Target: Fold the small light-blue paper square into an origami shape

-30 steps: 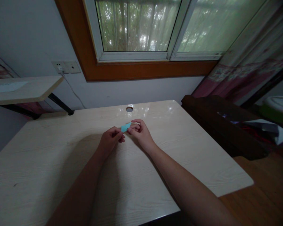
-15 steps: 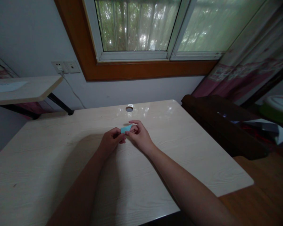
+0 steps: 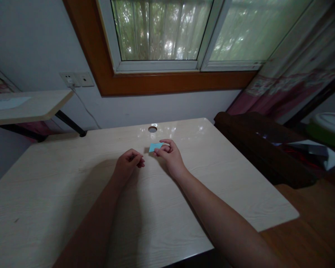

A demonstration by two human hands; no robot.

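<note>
A small light-blue folded paper piece (image 3: 154, 147) is pinched in the fingertips of my right hand (image 3: 169, 157), just above the pale wooden desk (image 3: 72, 193) near its far middle. My left hand (image 3: 127, 166) rests on the desk a short way to the left of the paper, fingers curled inward with nothing visible in them. The two hands are apart and the left one no longer touches the paper.
A round cable hole (image 3: 152, 129) sits in the desk just beyond the paper. A side shelf (image 3: 30, 104) juts out at the left, wall sockets (image 3: 76, 79) above it. A dark wooden piece of furniture (image 3: 257, 145) with clutter stands right of the desk, under the window.
My left hand let go of the blue paper and drew back to the left. My right hand kept the paper and moved it slightly forward and right.
</note>
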